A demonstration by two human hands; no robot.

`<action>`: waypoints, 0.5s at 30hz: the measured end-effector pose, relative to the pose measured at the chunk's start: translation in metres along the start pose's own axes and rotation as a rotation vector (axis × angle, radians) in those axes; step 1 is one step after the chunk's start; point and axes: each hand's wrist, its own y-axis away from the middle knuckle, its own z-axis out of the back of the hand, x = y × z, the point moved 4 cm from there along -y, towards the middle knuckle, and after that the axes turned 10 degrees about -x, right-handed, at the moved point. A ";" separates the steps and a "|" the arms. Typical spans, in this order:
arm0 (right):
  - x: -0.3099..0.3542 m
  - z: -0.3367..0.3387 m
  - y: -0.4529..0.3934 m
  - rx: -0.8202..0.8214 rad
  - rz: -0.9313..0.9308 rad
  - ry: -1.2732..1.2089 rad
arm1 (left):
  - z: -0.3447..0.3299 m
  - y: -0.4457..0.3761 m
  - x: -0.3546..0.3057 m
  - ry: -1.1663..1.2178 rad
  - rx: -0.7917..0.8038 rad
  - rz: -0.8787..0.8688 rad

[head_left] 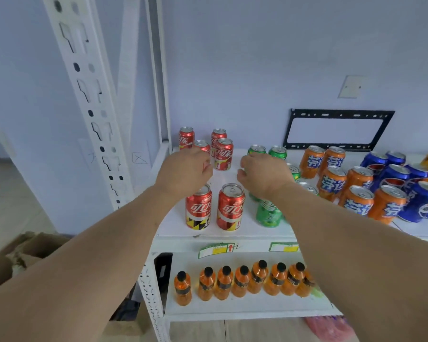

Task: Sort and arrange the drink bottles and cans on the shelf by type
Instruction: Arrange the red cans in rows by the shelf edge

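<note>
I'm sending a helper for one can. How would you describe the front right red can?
On the top shelf, red cans stand at the left end. Two stand at the front edge; take the right one, beside the green can, its top fully visible.

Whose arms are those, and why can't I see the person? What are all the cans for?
The camera sits on the person's head and looks down, so you see only their arms. The left hand is curled round a red cola can. The right hand hovers with loosely bent fingers, its grip on nothing. On the white shelf the cans stand in groups: red cola, green cans, orange cans and blue cans. Below stands a row of orange bottles.
</note>
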 end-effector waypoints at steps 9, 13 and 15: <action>-0.031 -0.068 -0.087 0.241 -0.200 -0.344 | -0.057 -0.051 0.042 0.051 0.213 0.331; -0.039 -0.107 -0.120 0.308 -0.318 -0.535 | -0.089 -0.067 0.061 0.137 0.372 0.488; -0.040 -0.124 -0.137 0.322 -0.355 -0.616 | -0.100 -0.074 0.068 0.240 0.392 0.588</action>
